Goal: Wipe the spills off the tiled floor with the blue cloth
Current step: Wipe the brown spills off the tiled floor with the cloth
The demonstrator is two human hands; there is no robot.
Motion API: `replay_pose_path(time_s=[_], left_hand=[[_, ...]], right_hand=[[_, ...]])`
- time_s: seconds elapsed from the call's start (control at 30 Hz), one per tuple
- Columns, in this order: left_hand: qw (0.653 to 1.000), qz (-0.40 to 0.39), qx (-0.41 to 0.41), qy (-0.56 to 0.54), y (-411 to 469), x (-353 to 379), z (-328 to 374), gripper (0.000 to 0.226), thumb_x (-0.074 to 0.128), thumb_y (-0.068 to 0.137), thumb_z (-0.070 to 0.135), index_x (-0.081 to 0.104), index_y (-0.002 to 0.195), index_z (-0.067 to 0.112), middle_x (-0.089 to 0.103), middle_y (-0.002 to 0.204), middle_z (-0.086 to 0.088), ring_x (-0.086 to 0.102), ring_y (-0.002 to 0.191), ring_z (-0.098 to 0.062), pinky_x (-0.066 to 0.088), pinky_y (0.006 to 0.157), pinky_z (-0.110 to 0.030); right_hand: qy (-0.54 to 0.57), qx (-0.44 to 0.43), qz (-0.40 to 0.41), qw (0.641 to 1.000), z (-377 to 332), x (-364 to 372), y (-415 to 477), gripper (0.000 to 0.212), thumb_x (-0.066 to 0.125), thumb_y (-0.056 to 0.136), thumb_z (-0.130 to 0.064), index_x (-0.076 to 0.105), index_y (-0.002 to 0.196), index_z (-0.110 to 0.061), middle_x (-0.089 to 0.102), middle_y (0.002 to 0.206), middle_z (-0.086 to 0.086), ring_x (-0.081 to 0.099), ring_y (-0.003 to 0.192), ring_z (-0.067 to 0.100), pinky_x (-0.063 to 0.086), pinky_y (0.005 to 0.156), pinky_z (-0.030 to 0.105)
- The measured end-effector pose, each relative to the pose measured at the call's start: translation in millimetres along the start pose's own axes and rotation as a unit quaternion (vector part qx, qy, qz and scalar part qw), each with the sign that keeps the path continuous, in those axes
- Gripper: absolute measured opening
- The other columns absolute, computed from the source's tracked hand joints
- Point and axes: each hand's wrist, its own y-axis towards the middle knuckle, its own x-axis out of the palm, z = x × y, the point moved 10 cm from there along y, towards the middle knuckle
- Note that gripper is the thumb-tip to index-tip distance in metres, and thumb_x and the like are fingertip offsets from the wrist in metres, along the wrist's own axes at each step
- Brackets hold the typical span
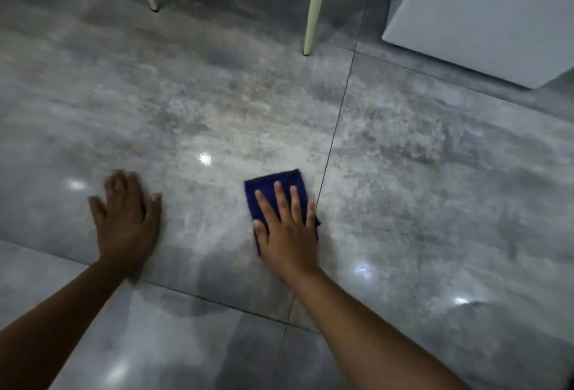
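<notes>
While the right hand (289, 234) lies flat, fingers straight, pressing the folded blue cloth (273, 181) to the tiled floor (435, 172), the left hand (127, 225) braces open alongside, apart. Risk: the bracing palm could skid on slick tile; the cloth could bunch.

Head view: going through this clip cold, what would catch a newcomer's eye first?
The blue cloth stands out most against the grey tiled floor; it lies just left of a grout line with the right hand pressed flat on it. The left hand, slightly blurred, is spread on the tile further left. Beyond them, two pale furniture legs stand at the top and a white unit fills the top right corner.
</notes>
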Motion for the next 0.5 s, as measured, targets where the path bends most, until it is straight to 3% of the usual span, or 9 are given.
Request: replay_pose_path(time_s=[0.13, 0.23, 0.37, 0.5], left_hand=[[0.999, -0.014, 0.034, 0.031, -10, 6, 2, 0.074, 0.017, 0.093, 0.053, 0.019, 0.151, 0.007, 0.013, 0.159, -0.015, 0.006, 0.147, -0.026, -0.004, 0.115, -0.047], [0.996, -0.034, 0.061, 0.061, -15, 9, 4, 0.067, 0.021, 0.099, 0.047, 0.016, 0.151, 0.005, 0.011, 0.159, -0.016, 0.006, 0.147, -0.028, 0.002, 0.116, -0.049], [0.995, -0.038, 0.043, 0.077, -16, 9, 4, 0.062, 0.023, 0.102, 0.041, 0.015, 0.151, 0.005, 0.01, 0.159, -0.016, 0.006, 0.147, -0.029, 0.002, 0.116, -0.049], [0.998, -0.006, 0.043, 0.043, -36, 2, 21, 0.065, 0.018, 0.099, 0.044, 0.017, 0.151, 0.004, 0.011, 0.159, -0.016, 0.004, 0.147, -0.026, -0.005, 0.116, -0.045]], right_hand=[[0.004, 0.126, 0.017, 0.992, 82, -12, -7, 0.057, 0.022, 0.097, -0.051, 0.02, 0.151, -0.033, 0.015, 0.16, 0.004, 0.008, 0.147, 0.03, 0.006, 0.116, 0.058], [0.009, 0.16, 0.024, 0.987, 85, -6, -64, 0.058, 0.021, 0.097, -0.051, 0.015, 0.152, -0.032, 0.011, 0.16, 0.005, 0.005, 0.147, 0.03, 0.006, 0.115, 0.058], [0.013, 0.095, 0.014, 0.995, 19, 11, -148, 0.056, 0.03, 0.096, -0.045, 0.03, 0.149, -0.029, 0.022, 0.157, 0.006, 0.018, 0.144, 0.032, 0.015, 0.111, 0.06], [0.024, -0.008, -0.015, 1.0, -31, 24, -157, 0.053, 0.03, 0.098, -0.046, 0.027, 0.15, -0.032, 0.024, 0.157, 0.004, 0.021, 0.144, 0.032, 0.02, 0.108, 0.06]])
